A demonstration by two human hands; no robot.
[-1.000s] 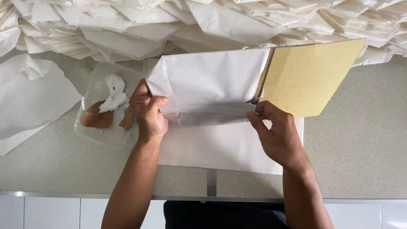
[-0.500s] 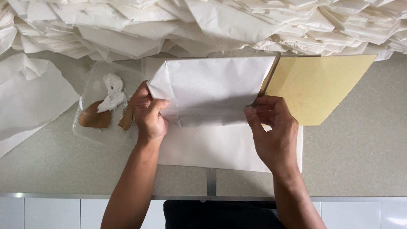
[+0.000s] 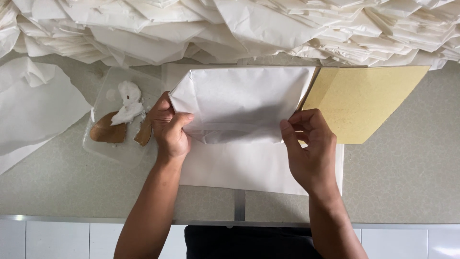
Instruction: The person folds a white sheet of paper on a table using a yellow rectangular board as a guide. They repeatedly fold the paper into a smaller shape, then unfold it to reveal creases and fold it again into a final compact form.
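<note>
Left hand [image 3: 170,127] and right hand [image 3: 309,148] pinch the paper [image 3: 239,103] by its side edges; it looks light, limp, tearable; the card [image 3: 369,103] looks stiffer.

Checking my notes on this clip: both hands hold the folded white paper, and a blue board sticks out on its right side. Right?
Not quite: the board is yellow, not blue, as the head view shows. Left hand and right hand do hold the folded white paper.
</note>
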